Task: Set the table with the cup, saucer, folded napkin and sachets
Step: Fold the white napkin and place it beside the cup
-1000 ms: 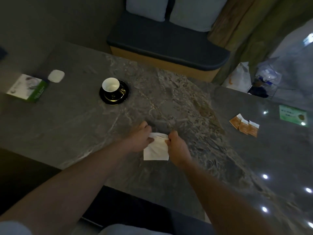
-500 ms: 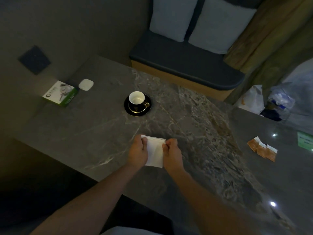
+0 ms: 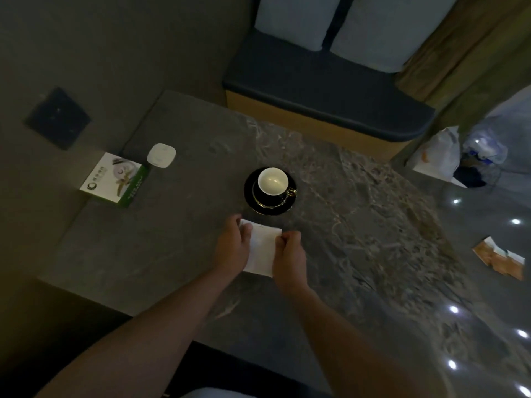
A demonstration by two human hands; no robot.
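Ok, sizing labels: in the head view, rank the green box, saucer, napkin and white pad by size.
1. green box.
2. saucer and napkin, too alike to rank; the napkin is partly covered.
3. white pad.

Bare left forearm (image 3: 161, 320) and bare right forearm (image 3: 344, 326), sliver of pale garment (image 3: 218, 393) at the bottom edge

White folded napkin (image 3: 261, 248) flat near black saucer (image 3: 270, 196), cup (image 3: 272, 182) upright; sachets (image 3: 500, 258) well apart
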